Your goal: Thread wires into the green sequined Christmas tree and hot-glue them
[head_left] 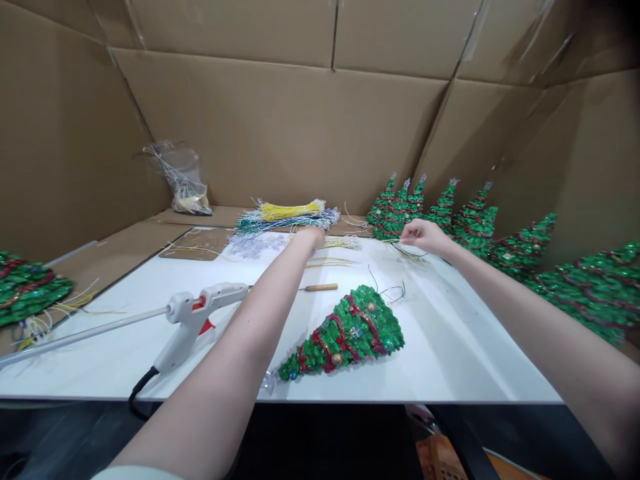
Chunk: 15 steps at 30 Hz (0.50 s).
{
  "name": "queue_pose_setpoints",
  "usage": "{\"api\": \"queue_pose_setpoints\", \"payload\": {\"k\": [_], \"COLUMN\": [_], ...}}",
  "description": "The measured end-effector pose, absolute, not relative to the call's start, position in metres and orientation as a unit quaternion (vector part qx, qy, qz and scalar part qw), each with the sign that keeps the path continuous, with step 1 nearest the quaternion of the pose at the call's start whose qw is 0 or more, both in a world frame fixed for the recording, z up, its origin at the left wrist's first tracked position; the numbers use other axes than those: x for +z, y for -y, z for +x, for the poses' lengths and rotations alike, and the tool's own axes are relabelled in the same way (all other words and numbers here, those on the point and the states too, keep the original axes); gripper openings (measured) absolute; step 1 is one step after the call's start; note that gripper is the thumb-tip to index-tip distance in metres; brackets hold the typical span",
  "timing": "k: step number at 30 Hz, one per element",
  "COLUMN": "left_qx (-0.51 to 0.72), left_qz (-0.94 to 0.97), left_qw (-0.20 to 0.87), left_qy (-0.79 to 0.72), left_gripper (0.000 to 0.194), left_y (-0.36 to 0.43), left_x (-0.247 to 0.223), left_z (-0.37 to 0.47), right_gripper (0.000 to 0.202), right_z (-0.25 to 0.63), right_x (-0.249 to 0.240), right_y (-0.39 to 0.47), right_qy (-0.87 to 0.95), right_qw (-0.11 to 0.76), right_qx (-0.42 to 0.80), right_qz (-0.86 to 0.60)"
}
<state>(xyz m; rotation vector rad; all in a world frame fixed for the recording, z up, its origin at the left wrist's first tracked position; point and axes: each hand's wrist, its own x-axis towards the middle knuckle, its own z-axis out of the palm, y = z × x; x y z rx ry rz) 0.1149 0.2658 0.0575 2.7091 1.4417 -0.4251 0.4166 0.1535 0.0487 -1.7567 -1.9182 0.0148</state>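
Note:
My left hand (pixel 311 237) reaches to the back middle of the white board, beside short yellow wires (pixel 340 243); its fingers are hidden behind the hand. At the back right, my right hand (pixel 421 235) has thumb and fingers pinched together over a small bunch of thin wires (pixel 407 251). One green Christmas tree ornament (pixel 350 330) lies on its side near the front edge, tip toward the left, with dark thin wires (pixel 395 292) at its base. A tool with a wooden handle (pixel 321 287) lies between my arms.
A white glue gun (pixel 193 320) lies left of my left arm. Behind are wire bundles (pixel 287 215), clear pieces (pixel 255 245) and a plastic bag (pixel 185 180). Several trees (pixel 475 223) line the right side; another tree (pixel 30 287) is far left. Cardboard walls (pixel 275 127) surround the board.

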Motion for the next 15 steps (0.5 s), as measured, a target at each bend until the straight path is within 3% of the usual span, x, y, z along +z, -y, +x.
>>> {"api": "queue_pose_setpoints", "payload": {"k": [15], "left_qx": [-0.138], "left_qz": [0.878], "left_qw": [0.011], "left_qy": [-0.458], "left_gripper": [0.033], "left_y": [-0.266], "left_x": [0.058], "left_z": [0.114], "right_gripper": [0.006], "right_z": [0.341], "right_x": [0.036], "right_y": [-0.180], "right_qy": [0.783], "right_qw": [0.205], "right_qx": [0.050], "right_qz": [-0.585]}}
